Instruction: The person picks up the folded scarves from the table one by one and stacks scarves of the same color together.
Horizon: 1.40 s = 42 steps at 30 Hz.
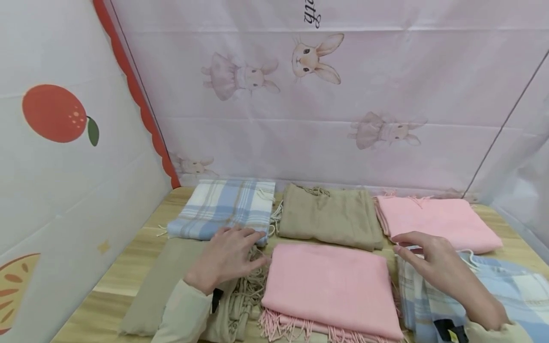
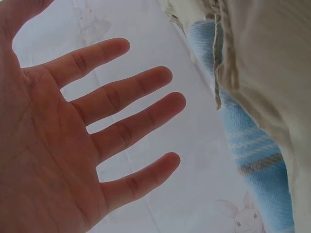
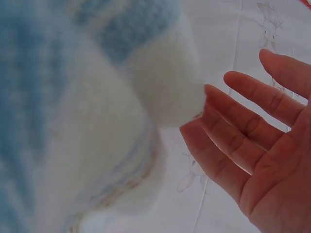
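Note:
My left hand (image 1: pixel 229 259) hovers with fingers spread over the fringed edge of a folded beige scarf (image 1: pixel 165 281) at the front left. Its fingertips overlap the lower edge of a blue and white plaid scarf (image 1: pixel 223 207) behind. In the left wrist view the palm shows nothing in it. My right hand (image 1: pixel 443 271) is above another blue and white plaid scarf (image 1: pixel 514 283) at the front right, fingers loosely bent and holding nothing. In the right wrist view some of its fingertips are right at that scarf's edge. Between the hands lies a folded pink scarf (image 1: pixel 330 288) with fringe toward me.
At the back middle lies a folded beige scarf (image 1: pixel 328 214), with a second pink scarf (image 1: pixel 442 221) to its right. All rest on a wooden table (image 1: pixel 109 286). A rabbit-print backdrop (image 1: pixel 279 143) rises behind, and a white fruit-print sheet (image 1: pixel 77 190) stands left.

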Available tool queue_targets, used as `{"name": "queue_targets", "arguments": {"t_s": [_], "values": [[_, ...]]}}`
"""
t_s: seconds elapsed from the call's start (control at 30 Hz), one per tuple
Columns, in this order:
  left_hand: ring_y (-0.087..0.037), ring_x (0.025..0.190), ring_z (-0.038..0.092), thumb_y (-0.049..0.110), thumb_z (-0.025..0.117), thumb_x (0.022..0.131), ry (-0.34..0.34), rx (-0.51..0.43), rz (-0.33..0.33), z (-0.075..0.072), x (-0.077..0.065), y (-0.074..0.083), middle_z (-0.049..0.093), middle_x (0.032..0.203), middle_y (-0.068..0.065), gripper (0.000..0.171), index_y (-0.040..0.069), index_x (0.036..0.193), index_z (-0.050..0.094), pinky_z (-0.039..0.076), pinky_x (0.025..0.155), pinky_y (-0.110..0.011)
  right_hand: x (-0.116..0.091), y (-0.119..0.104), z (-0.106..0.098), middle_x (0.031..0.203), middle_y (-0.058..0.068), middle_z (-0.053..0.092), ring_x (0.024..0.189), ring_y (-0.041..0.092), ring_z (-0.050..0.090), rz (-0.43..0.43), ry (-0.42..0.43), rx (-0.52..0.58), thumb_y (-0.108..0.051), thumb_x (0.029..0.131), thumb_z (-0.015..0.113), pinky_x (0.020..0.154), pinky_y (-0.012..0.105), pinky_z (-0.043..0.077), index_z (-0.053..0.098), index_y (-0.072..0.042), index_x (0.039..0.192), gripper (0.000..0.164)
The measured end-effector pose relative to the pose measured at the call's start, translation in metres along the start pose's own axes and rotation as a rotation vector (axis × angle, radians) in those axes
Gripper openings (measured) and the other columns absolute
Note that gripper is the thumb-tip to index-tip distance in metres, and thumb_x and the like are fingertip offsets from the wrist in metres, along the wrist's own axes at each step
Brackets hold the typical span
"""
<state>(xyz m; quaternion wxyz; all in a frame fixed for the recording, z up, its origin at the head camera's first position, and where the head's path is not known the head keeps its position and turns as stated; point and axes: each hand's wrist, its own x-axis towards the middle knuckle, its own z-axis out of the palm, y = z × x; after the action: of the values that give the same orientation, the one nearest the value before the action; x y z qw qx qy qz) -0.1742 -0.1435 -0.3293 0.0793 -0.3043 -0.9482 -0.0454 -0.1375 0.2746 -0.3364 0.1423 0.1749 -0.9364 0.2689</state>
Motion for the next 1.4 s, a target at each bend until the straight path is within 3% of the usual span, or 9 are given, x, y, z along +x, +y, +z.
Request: {"name": "queue_targets", "arguments": {"t_s": [0.4, 0.57, 0.73, 0.93, 1.07, 1.2, 1.4], "values": [[-0.034, 0.116, 0.062, 0.051, 0.066, 0.095, -0.012, -0.004, 0.046, 0.004, 0.000, 0.005, 0.067, 0.127, -0.009, 0.053, 0.014, 0.133, 0.067, 0.047, 0.096, -0.059, 0.000, 0.003, 0.004, 0.104, 0.008, 0.074, 0.089, 0.027, 0.072, -0.068, -0.030, -0.026, -0.011, 0.092, 0.075, 0.069, 0.042, 0.059, 0.076, -0.003, 0.110, 0.020], [-0.033, 0.117, 0.062, 0.052, 0.065, 0.095, -0.036, 0.011, 0.053, 0.004, 0.001, 0.006, 0.066, 0.129, -0.010, 0.057, 0.013, 0.135, 0.065, 0.047, 0.098, -0.058, 0.000, 0.002, 0.006, 0.105, 0.006, 0.074, 0.086, 0.019, 0.069, -0.113, -0.037, -0.053, -0.013, 0.090, 0.077, 0.066, 0.037, 0.056, 0.076, -0.006, 0.110, 0.021], [-0.033, 0.118, 0.061, 0.052, 0.065, 0.094, -0.078, 0.004, 0.059, 0.006, 0.002, 0.008, 0.064, 0.132, -0.009, 0.058, 0.014, 0.137, 0.063, 0.046, 0.100, -0.057, 0.001, 0.002, 0.007, 0.111, 0.009, 0.072, 0.091, 0.023, 0.069, -0.098, -0.143, -0.031, -0.017, 0.092, 0.076, 0.069, 0.038, 0.056, 0.074, -0.005, 0.115, 0.026], [-0.033, 0.123, 0.058, 0.051, 0.066, 0.094, -0.102, -0.022, 0.073, 0.008, 0.004, 0.011, 0.061, 0.137, -0.011, 0.057, 0.015, 0.138, 0.063, 0.044, 0.101, -0.059, 0.001, 0.006, 0.010, 0.112, 0.009, 0.070, 0.079, 0.009, 0.062, -0.139, -0.308, 0.010, -0.019, 0.091, 0.077, 0.064, 0.031, 0.051, 0.069, 0.000, 0.120, 0.035], [-0.034, 0.127, 0.055, 0.051, 0.067, 0.094, -0.121, -0.025, 0.081, 0.009, 0.005, 0.013, 0.059, 0.141, -0.012, 0.058, 0.015, 0.139, 0.062, 0.042, 0.102, -0.060, -0.001, 0.007, 0.015, 0.119, 0.015, 0.069, 0.100, 0.027, 0.066, -0.155, -0.398, -0.027, -0.025, 0.088, 0.080, 0.077, 0.043, 0.055, 0.066, 0.003, 0.125, 0.048], [-0.033, 0.131, 0.052, 0.050, 0.069, 0.093, -0.157, -0.029, 0.091, 0.009, 0.005, 0.015, 0.056, 0.145, -0.009, 0.057, 0.017, 0.140, 0.063, 0.040, 0.105, -0.059, -0.002, 0.005, 0.020, 0.126, 0.021, 0.064, 0.112, 0.045, 0.060, -0.149, -0.455, -0.051, -0.033, 0.083, 0.084, 0.086, 0.060, 0.049, 0.065, 0.002, 0.128, 0.060], [-0.032, 0.138, 0.045, 0.049, 0.070, 0.091, -0.240, -0.054, 0.071, 0.010, 0.004, 0.020, 0.051, 0.151, -0.006, 0.060, 0.020, 0.142, 0.062, 0.035, 0.110, -0.057, -0.006, -0.001, 0.028, 0.139, 0.023, 0.055, 0.128, 0.051, 0.048, -0.003, -0.532, -0.089, -0.046, 0.072, 0.089, 0.096, 0.083, 0.020, 0.063, -0.006, 0.134, 0.078]]}}
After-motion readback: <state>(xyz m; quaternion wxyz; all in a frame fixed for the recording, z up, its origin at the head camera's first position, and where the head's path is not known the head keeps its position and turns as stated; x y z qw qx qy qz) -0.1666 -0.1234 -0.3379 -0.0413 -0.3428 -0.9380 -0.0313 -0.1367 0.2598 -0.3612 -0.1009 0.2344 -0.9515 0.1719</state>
